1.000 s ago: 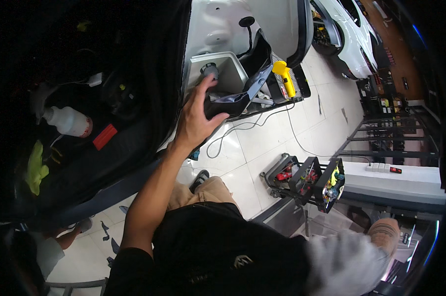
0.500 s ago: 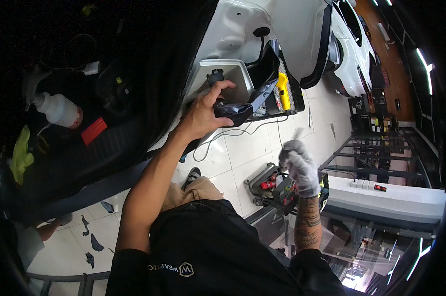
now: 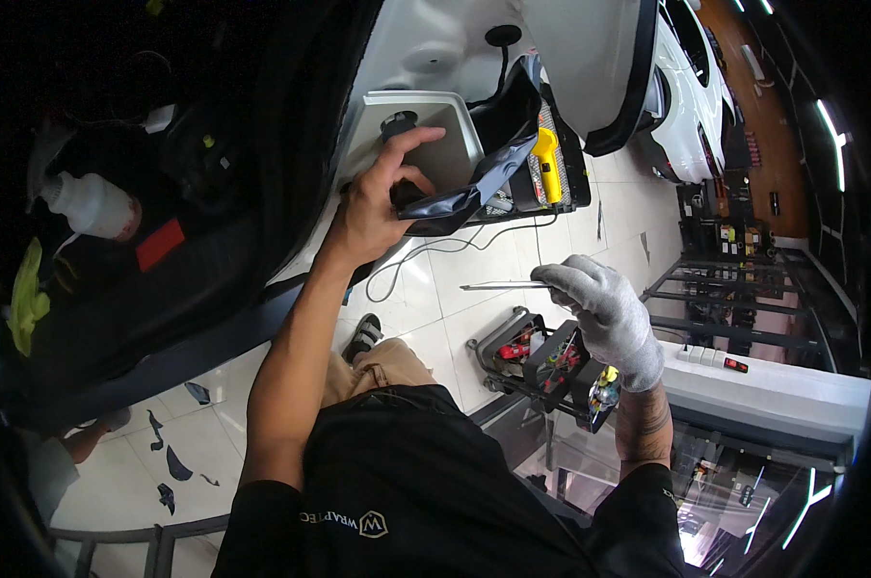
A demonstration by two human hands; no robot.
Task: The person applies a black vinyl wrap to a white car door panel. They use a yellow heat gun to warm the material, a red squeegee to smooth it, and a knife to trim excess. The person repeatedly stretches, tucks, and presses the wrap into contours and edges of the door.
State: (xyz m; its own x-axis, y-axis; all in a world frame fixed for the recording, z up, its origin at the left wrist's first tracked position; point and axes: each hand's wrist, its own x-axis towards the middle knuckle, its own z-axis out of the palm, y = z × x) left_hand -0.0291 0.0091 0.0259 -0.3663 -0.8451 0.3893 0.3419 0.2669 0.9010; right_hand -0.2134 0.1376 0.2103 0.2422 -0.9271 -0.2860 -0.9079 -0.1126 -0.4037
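Observation:
My left hand [image 3: 368, 214] is bare and reaches to a light-grey box-like piece [image 3: 460, 152] with a raised rim. Its index finger is extended over the hollow of that piece, while the hand grips the near end of a glossy dark-grey film [image 3: 488, 188]. Part of this grip is hidden behind the film. A grey-white work glove covers my right hand [image 3: 604, 313], whose fingers close on a slim pointed metal tool [image 3: 503, 285]. Held level, the tool points left, apart from the film; whether it is a knife or tweezers I cannot tell.
A yellow heat gun [image 3: 548, 164] lies beside the film, its cord trailing below. Nearer stands a low tool cart [image 3: 541, 366]. The dark car interior at left holds a white spray bottle [image 3: 93, 207] and a red card [image 3: 161, 245]. Dark scraps [image 3: 177, 464] lie on the tiles.
My right hand has turned and come nearer, bringing the slim tool level and into clear sight. My left hand has shifted slightly against the film. The whole view has moved a little.

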